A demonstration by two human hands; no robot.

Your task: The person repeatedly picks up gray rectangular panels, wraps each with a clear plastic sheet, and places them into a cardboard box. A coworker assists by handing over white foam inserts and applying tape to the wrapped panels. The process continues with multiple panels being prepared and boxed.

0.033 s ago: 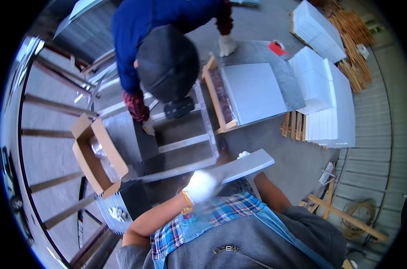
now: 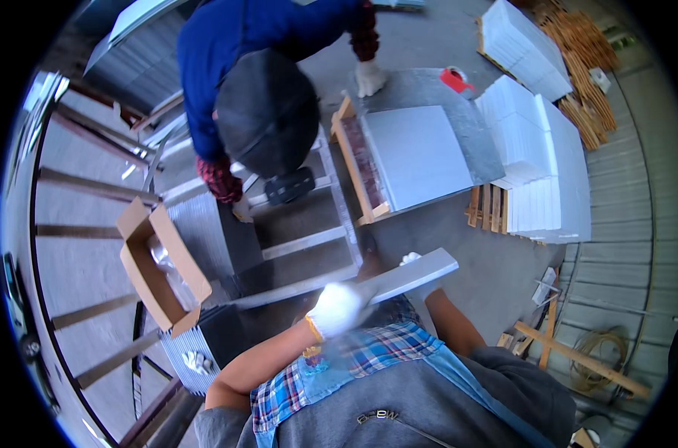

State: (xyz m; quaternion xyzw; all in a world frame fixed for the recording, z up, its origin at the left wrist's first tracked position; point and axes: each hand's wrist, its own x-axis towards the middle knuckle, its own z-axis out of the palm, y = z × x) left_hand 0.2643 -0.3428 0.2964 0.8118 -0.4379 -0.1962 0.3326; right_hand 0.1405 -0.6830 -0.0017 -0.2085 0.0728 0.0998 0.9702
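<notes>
A long, narrow grey panel [image 2: 415, 275] is held in front of my waist, its right end raised. My left hand [image 2: 336, 309], in a white knit glove with a yellow cuff, is closed at the panel's left end; its fingers are smeared by motion. My right hand [image 2: 410, 258] grips the panel from beneath; only white gloved fingertips show past the far edge, and the panel hides the palm. A blurred, see-through patch below my left hand cannot be made out.
Across a metal frame [image 2: 301, 240] a co-worker in a black cap [image 2: 268, 112] bends over stacked grey panels [image 2: 204, 228]. An open cardboard box [image 2: 139, 272] and spare gloves [image 2: 197, 363] lie left. Right stand a light panel on a bench [image 2: 417, 153], red tape [image 2: 454, 79] and white stacks [image 2: 533, 201].
The view has shifted slightly, and the co-worker appears a little further left. My hands hold nearly the same place with the panel.
</notes>
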